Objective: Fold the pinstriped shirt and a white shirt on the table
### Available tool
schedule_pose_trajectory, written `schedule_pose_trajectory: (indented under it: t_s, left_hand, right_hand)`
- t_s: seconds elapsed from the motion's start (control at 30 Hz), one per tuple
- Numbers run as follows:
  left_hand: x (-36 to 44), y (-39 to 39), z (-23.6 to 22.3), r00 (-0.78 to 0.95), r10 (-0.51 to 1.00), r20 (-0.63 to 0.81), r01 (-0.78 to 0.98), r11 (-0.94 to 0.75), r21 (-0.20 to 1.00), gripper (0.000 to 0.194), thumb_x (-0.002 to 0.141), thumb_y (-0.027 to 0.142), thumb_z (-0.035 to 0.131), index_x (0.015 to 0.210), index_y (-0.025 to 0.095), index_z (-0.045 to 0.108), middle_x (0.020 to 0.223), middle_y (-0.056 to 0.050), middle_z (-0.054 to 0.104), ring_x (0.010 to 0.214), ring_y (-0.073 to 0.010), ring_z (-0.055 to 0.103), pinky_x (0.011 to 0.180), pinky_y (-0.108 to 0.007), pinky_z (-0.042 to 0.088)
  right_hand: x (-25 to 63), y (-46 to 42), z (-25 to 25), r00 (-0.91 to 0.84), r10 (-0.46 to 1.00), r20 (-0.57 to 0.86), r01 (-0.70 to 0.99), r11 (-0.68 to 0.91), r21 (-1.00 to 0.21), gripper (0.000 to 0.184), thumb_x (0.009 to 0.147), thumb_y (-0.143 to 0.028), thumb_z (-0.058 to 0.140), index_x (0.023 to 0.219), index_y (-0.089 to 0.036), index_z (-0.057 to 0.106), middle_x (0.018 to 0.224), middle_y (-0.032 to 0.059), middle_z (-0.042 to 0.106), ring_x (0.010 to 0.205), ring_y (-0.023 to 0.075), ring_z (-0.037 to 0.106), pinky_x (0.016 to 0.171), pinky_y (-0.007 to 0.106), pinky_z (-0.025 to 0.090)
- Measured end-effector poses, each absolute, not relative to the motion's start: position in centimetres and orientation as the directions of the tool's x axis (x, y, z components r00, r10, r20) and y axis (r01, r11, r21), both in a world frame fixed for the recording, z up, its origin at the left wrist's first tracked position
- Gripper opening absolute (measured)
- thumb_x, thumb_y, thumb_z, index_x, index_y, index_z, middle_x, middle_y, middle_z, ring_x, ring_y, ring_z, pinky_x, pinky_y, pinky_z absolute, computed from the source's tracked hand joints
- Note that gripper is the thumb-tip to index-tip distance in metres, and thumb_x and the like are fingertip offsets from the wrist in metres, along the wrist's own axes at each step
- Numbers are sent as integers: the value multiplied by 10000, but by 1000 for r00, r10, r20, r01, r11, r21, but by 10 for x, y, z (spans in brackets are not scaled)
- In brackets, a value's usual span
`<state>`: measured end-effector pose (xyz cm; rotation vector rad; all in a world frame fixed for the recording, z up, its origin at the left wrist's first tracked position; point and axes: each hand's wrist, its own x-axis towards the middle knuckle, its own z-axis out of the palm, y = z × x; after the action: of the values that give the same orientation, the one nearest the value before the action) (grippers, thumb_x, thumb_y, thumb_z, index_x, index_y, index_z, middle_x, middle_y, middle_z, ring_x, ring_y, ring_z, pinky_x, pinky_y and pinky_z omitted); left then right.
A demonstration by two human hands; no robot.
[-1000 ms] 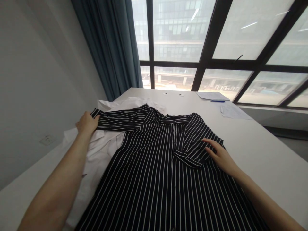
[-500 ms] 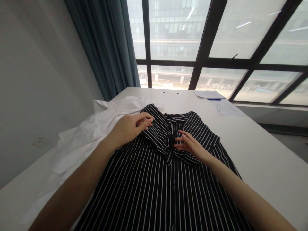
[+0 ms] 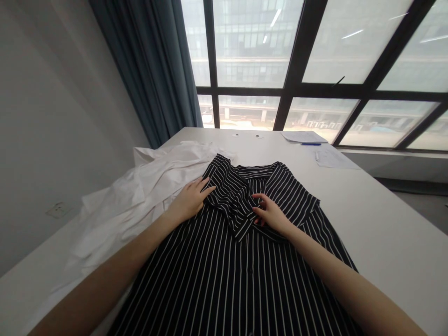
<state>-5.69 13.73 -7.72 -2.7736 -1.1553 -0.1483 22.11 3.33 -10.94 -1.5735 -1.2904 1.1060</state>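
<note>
A black shirt with white stripes (image 3: 210,261) lies front up, its button placket running down the middle. Both sleeves are folded inward over the upper chest, near the collar (image 3: 255,171). My left hand (image 3: 191,198) rests with fingers spread at the outer edge of the left folded sleeve (image 3: 227,186). Over the inner end of that sleeve, my right hand (image 3: 271,214) is bent with its fingers curved and apart, near the right folded sleeve (image 3: 289,193). Some of its fingertips are hidden, and no cloth shows clearly between them.
White cloth (image 3: 133,196) lies rumpled along the left side of the white table (image 3: 371,233). Papers (image 3: 304,136) and a blue pen (image 3: 311,144) are at the far right. Behind stand a blue curtain (image 3: 157,70) and a dark-framed window (image 3: 252,46).
My left hand has moved down and left, its fingers opening from a near pinch to spread. The left sleeve's inner end lies flatter. My right hand has shifted slightly, its fingers more curled.
</note>
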Motion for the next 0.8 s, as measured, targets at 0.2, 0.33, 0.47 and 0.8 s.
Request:
schedule_pose_trajectory:
  t_s: [0.2,0.33,0.47,0.8]
  left_hand:
    - [-98,149,-77,544,807,231,819,-570,62,607,820,53,366,1381,164,569,1502,-108,491,1369,-239,486,1166,-386,373]
    - [-104,158,-65,544,830,123,804,-557,206,544,788,163,451,1296,170,646,1507,-91,486,1388,-264,460,1192,-411,330]
    - [-70,178,-49,493,833,252,805,-546,230,464,868,183,375,1199,184,699,1401,-81,575,1299,-216,536,1151,-361,377]
    - [16,230,-74,394,868,304,917,-396,-58,437,946,236,450,1357,110,533,1232,-228,599,1187,-358,512,947,-456,430]
  right_hand:
    - [246,18,-98,38,998,-57,425,-68,-902,253,880,-228,498,1108,-236,607,702,-55,588,458,93,551,442,234,470]
    - [261,15,-94,-4,1000,-26,718,-15,-696,188,907,-278,506,966,-210,671,673,-7,643,517,144,598,539,292,478]
    - [257,26,-93,17,996,90,820,38,-571,239,930,-313,481,989,-215,690,757,28,691,625,185,629,596,312,460]
    - [240,31,-134,59,948,314,816,135,-561,235,940,-202,437,1012,-245,657,1060,40,719,952,207,681,835,354,513]
